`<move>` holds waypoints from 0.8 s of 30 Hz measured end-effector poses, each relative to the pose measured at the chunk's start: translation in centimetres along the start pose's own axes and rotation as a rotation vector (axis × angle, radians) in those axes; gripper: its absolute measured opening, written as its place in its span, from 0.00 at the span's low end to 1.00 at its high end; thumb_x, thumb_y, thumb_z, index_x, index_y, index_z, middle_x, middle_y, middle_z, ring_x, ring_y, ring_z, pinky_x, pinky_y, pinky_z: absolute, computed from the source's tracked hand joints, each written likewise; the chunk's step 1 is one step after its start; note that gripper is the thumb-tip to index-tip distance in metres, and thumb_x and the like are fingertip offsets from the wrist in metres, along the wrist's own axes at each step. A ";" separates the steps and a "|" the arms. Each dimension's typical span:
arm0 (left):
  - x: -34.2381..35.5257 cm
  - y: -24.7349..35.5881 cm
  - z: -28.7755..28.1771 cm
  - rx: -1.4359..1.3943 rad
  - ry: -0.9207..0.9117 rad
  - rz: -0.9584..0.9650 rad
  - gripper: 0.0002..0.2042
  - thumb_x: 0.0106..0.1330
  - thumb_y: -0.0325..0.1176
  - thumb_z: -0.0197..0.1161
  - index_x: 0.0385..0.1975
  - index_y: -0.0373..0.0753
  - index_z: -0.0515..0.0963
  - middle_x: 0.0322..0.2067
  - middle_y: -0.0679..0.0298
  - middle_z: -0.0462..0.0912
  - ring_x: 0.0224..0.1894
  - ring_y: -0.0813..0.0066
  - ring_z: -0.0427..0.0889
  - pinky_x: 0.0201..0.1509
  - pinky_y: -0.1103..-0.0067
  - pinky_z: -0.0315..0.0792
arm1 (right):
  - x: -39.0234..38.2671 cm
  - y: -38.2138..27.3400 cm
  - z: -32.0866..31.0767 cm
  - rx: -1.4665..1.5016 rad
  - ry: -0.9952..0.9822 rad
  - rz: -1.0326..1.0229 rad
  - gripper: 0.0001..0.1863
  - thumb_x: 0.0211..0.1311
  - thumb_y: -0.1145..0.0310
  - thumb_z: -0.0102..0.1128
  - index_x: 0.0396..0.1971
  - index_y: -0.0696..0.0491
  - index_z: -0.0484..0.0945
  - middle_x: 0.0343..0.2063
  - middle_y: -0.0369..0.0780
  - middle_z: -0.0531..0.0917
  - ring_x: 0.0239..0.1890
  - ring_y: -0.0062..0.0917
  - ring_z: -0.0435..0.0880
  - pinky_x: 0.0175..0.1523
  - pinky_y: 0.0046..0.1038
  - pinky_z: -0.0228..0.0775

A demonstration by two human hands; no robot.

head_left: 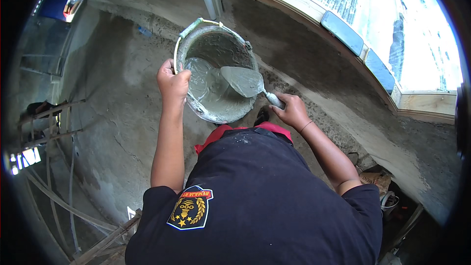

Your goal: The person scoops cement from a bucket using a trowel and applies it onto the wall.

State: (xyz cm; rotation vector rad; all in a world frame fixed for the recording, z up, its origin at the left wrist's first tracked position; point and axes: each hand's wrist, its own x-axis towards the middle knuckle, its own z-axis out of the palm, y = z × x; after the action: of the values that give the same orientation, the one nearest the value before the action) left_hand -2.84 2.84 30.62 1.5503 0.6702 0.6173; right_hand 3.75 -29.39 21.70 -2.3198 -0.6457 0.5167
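Note:
My left hand (pixel 173 82) is closed around the left rim of a cement-smeared bucket (pixel 223 117), whose mouth tilts toward me. Wet grey mortar (pixel 205 84) coats the inside and lies in the bottom. The bucket's wire handle, with a pale green grip (pixel 191 28), rests along the far rim. In my right hand (pixel 292 111) is the handle of a trowel (pixel 242 81). Its mortar-covered blade reaches over the right rim into the bucket's mouth. Whether the blade touches the mortar, I cannot tell.
A wooden window frame (pixel 304 7) runs along the wall at the upper right, with two dark flat panels on its sill. Wooden scaffolding poles (pixel 49 167) stand at the left. A paper sack (pixel 377 180) and a small white pail (pixel 390 200) are at the lower right.

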 end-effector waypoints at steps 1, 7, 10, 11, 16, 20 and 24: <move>0.0 0.1 0.1 -0.004 -0.001 0.000 0.09 0.44 0.13 0.53 0.21 0.37 0.68 0.20 0.72 0.71 0.18 0.88 0.65 0.20 0.85 0.57 | 0.0 0.0 0.1 -0.001 0.001 0.001 0.24 0.51 0.58 0.71 0.47 0.52 0.83 0.38 0.49 0.86 0.40 0.44 0.85 0.46 0.38 0.77; 0.3 -0.7 -0.3 0.037 -0.010 -0.031 0.09 0.45 0.15 0.54 0.23 0.38 0.70 0.23 0.70 0.71 0.22 0.83 0.69 0.25 0.83 0.63 | -0.1 0.5 0.5 -0.009 0.059 -0.046 0.23 0.51 0.58 0.71 0.48 0.52 0.83 0.37 0.48 0.86 0.39 0.43 0.85 0.45 0.39 0.77; 0.4 -1.0 -0.3 0.027 -0.004 -0.017 0.09 0.45 0.15 0.54 0.23 0.38 0.69 0.23 0.70 0.71 0.21 0.83 0.68 0.25 0.83 0.63 | 0.1 0.7 0.4 -0.020 0.043 -0.049 0.23 0.52 0.58 0.70 0.47 0.52 0.83 0.37 0.48 0.86 0.39 0.43 0.85 0.44 0.39 0.77; 0.4 -1.0 -0.2 0.026 -0.006 -0.018 0.09 0.45 0.15 0.54 0.23 0.38 0.69 0.23 0.70 0.71 0.21 0.83 0.68 0.25 0.83 0.63 | 0.1 0.5 0.4 -0.023 0.034 -0.036 0.22 0.52 0.59 0.69 0.47 0.50 0.83 0.36 0.47 0.86 0.39 0.43 0.85 0.45 0.40 0.77; 0.2 -1.2 0.0 -0.007 0.042 -0.029 0.09 0.45 0.14 0.54 0.22 0.38 0.69 0.21 0.71 0.71 0.20 0.86 0.66 0.22 0.84 0.59 | 0.3 1.4 0.9 -0.061 0.015 -0.035 0.21 0.53 0.59 0.68 0.47 0.50 0.83 0.35 0.47 0.86 0.38 0.43 0.85 0.45 0.41 0.77; 0.4 -1.9 0.2 -0.006 0.067 -0.027 0.10 0.45 0.13 0.54 0.22 0.38 0.68 0.21 0.71 0.71 0.20 0.86 0.66 0.21 0.84 0.58 | -0.1 1.9 1.2 -0.052 -0.010 -0.015 0.21 0.54 0.57 0.68 0.47 0.52 0.82 0.35 0.48 0.86 0.39 0.45 0.85 0.45 0.42 0.77; 0.2 -2.1 0.2 -0.013 0.073 -0.040 0.10 0.45 0.13 0.54 0.22 0.38 0.68 0.22 0.71 0.71 0.20 0.86 0.66 0.22 0.84 0.59 | -0.4 2.3 1.6 -0.043 0.004 -0.014 0.22 0.54 0.57 0.68 0.46 0.52 0.81 0.35 0.49 0.86 0.39 0.46 0.85 0.45 0.42 0.77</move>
State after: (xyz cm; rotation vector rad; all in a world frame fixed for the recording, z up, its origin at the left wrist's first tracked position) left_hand -2.73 2.97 28.47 1.5050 0.7489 0.6491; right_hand 3.29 -30.33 19.05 -2.3542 -0.6769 0.4967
